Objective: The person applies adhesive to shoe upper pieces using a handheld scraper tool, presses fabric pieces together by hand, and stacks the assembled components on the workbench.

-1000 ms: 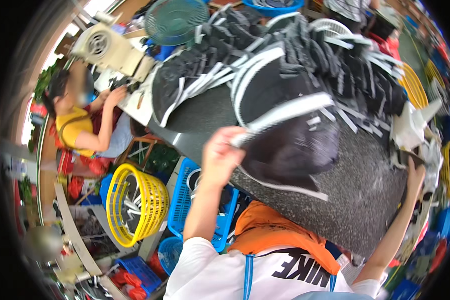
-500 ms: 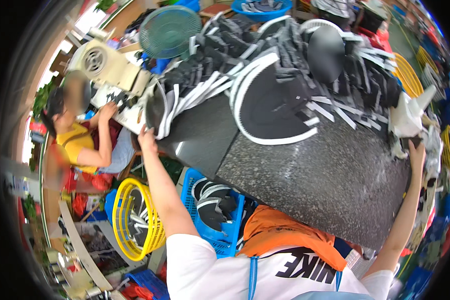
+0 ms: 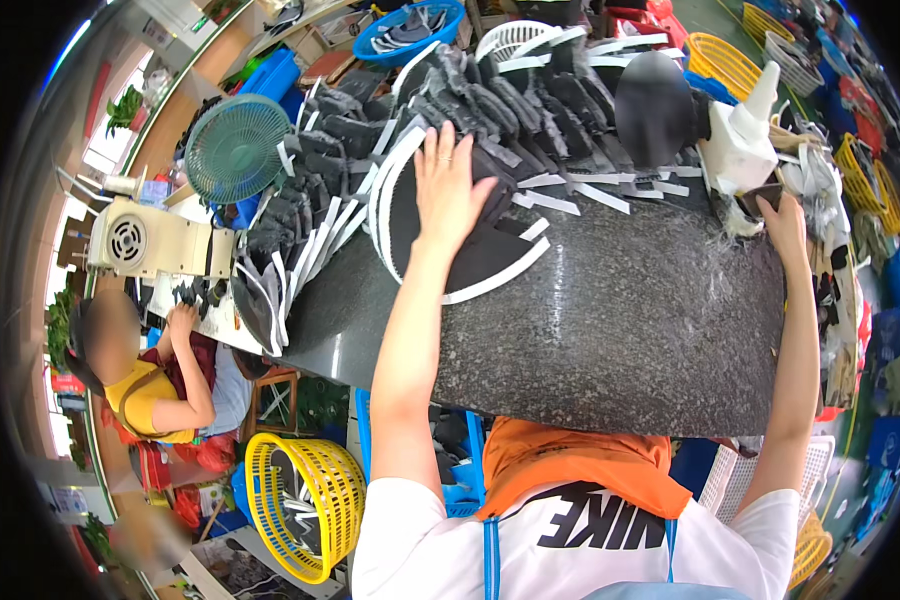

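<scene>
Both arms stretch forward over the tabletop (image 3: 620, 330). The left hand (image 3: 448, 190) lies flat, fingers spread, palm down, near its far side; the right hand (image 3: 785, 228) rests at its right edge.

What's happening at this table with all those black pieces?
A person leans over a speckled dark stone table. The left hand lies flat on a pile of black fabric pieces with white edging strips. The right hand reaches to the far right edge, beside a white plastic bottle. Another person sits at a sewing machine on the left.

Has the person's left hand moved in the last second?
Yes. The left hand went from the near-left edge of the dark speckled stone table up onto the stack of black pieces with white strips, farther from the person.
</scene>
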Demonstrator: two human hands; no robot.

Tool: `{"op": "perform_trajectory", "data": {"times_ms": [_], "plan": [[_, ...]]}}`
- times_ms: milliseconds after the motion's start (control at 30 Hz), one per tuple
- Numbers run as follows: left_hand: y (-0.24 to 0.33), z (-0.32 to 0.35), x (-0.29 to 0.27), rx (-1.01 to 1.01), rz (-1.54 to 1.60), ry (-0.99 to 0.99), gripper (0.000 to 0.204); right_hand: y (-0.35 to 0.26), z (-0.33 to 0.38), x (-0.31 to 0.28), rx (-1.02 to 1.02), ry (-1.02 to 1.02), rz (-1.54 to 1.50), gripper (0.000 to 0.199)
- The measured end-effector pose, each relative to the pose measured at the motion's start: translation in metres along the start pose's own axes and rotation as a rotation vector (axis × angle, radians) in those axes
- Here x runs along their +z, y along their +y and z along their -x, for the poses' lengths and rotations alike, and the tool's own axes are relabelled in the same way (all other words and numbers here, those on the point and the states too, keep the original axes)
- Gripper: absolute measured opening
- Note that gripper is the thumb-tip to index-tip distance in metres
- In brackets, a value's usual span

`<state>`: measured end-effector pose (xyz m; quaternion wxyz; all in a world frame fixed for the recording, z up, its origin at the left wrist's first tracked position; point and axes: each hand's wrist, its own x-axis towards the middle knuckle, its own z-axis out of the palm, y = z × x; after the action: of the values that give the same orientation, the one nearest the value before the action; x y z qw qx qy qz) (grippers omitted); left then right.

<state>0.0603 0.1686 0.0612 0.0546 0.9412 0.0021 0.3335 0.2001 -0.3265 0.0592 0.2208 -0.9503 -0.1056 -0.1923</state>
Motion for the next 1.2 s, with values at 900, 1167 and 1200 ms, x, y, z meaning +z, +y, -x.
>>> {"op": "perform_trajectory", "data": {"times_ms": [900, 1167, 1200], "plan": [[0.243, -0.009, 0.084, 0.417, 0.636, -0.329, 0.031, 0.001, 0.036, -0.016, -0.162, 0.08, -0.046, 0.024], [0.23, 0.047, 0.027, 0.714, 0.6, -0.475, 0.055, -0.05, 0.074, -0.028, 0.337, -0.365, -0.882, 0.025], [0.23, 0.048, 0.029, 0.725, 0.607, -0.477, 0.055, -0.052, 0.077, -0.012, 0.281, -0.412, -0.92, 0.025]]}}
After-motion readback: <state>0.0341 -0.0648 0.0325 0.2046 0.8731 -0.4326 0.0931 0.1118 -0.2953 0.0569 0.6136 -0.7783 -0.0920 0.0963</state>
